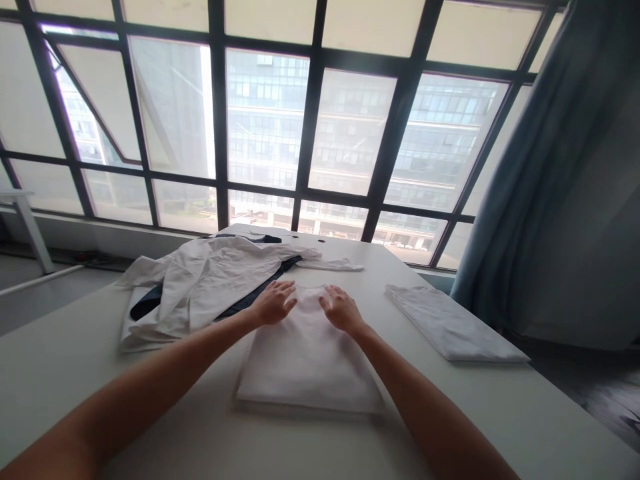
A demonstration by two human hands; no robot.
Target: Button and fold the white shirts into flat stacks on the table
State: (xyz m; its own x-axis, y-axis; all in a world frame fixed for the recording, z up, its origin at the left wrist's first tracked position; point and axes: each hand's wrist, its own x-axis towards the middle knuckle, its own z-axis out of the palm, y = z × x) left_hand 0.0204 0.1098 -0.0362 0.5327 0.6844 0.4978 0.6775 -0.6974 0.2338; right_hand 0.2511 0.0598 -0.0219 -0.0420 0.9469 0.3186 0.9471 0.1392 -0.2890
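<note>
A white shirt, folded into a neat flat block, lies on the white table right in front of me. Its rounded neckline faces away from me. My left hand rests at the far left corner of the folded shirt, fingers stretched out and palm down. At the far right corner lies my right hand, likewise flat with its fingers extended. Neither hand grips the cloth. Just beyond my left hand is a loose pile of white shirts with dark navy cloth showing beneath.
Another folded white garment lies near the right edge of the white table. A large window with dark frames stands behind the table. A blue-grey curtain hangs at the right. Part of a white frame stands at the left.
</note>
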